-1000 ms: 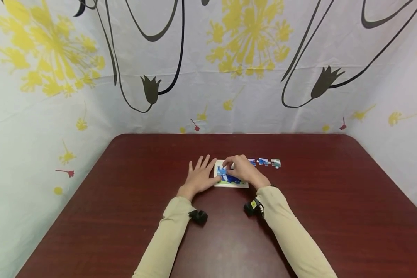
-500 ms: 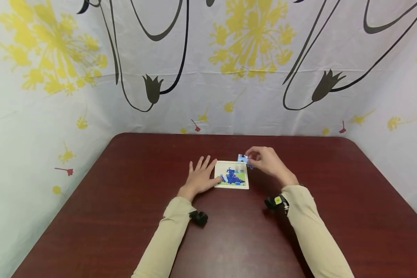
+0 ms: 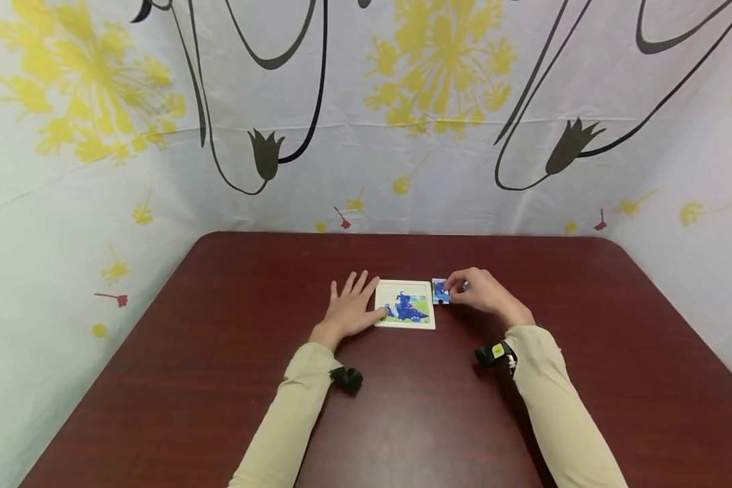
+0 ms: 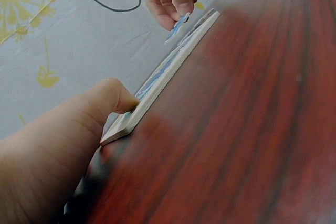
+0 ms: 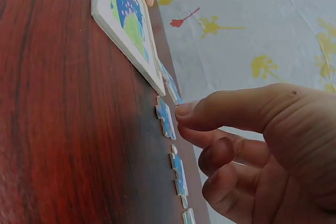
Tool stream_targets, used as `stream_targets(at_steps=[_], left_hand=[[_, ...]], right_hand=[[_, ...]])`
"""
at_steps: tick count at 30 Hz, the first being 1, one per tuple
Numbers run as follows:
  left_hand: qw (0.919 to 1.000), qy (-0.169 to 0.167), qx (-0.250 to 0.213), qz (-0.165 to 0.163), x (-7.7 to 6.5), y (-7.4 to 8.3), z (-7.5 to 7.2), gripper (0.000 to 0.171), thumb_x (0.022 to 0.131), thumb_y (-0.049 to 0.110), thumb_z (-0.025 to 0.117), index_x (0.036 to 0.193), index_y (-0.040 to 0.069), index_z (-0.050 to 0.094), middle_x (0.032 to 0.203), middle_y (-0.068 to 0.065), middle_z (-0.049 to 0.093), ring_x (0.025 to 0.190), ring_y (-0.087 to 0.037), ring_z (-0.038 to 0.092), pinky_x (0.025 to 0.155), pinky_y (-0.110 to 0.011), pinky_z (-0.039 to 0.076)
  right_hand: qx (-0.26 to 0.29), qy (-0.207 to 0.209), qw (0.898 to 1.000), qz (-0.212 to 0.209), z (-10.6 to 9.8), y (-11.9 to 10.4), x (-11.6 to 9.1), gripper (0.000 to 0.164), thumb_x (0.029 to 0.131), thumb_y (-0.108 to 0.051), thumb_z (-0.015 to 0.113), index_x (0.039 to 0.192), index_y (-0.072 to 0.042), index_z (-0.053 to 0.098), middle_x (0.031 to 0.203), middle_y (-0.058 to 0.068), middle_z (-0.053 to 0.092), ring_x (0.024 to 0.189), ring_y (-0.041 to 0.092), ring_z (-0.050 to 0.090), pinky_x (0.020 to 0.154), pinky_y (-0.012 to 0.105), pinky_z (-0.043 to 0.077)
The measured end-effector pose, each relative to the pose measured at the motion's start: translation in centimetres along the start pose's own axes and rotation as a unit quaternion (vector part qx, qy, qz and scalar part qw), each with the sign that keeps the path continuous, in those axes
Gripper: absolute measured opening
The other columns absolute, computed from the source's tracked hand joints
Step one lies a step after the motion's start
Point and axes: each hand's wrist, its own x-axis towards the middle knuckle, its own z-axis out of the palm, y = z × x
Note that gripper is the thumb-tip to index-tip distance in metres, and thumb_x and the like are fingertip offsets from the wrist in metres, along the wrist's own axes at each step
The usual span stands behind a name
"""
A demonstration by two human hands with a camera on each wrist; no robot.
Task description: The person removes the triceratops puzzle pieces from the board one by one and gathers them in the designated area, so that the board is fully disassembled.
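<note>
A shallow white-framed jigsaw puzzle (image 3: 431,318) lies on the table, a blue dinosaur picture filling its lower part and pale bare backing above. My left hand (image 3: 349,313) is spread flat at its left side, the thumb resting on the picture's lower left corner. Just right of the frame, my right hand (image 3: 483,293) pinches a blue puzzle piece (image 4: 177,28) between thumb and index finger. In the right wrist view that piece tilts close by the frame's corner, its end at the thumb tip. Loose puzzle pieces (image 5: 179,171) lie in a row under the right hand.
The dark red wooden table (image 3: 219,379) runs out to both sides and in front of the puzzle. Behind it hangs a white cloth (image 3: 341,183) with yellow flowers and dark stems.
My right hand has moved from over the puzzle to its right side, carrying a piece out of the upper part of the frame. The left hand stays in place.
</note>
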Motion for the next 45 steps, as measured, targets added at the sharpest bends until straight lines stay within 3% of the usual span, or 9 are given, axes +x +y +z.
stream_targets(at_steps=[7,14,45], left_hand=[[0.9999,0.006,-0.009,0.0,-0.1,-0.1,-0.2,0.079,0.086,0.061,0.045,0.151,0.023,0.019,0.155,-0.004,0.01,0.141,-0.026,0.001,0.106,-0.058,-0.004],[0.9999,-0.001,-0.011,-0.002,-0.1,-0.3,0.0,0.079,0.087,0.062,0.044,0.151,0.024,0.017,0.155,-0.004,0.008,0.141,-0.025,0.0,0.106,-0.057,-0.005],[0.9998,0.007,-0.017,0.001,0.0,0.1,0.3,0.078,0.086,0.061,0.045,0.15,0.024,0.019,0.155,-0.003,0.01,0.141,-0.025,0.001,0.106,-0.057,-0.005]], right_hand=[[-0.001,-0.008,1.0,0.018,-0.2,0.0,-0.1,0.014,0.079,-0.003,0.064,0.092,-0.002,0.069,0.082,0.005,0.065,0.072,0.02,0.057,0.062,0.033,0.046],[-0.001,-0.018,1.0,0.013,0.4,0.3,0.0,0.012,0.08,-0.001,0.064,0.091,-0.002,0.069,0.077,0.003,0.064,0.065,0.017,0.052,0.059,0.03,0.042],[-0.001,-0.002,1.0,0.013,1.1,1.3,-0.2,0.014,0.08,-0.001,0.066,0.093,-0.002,0.07,0.071,0.0,0.06,0.06,0.014,0.048,0.058,0.031,0.039]])
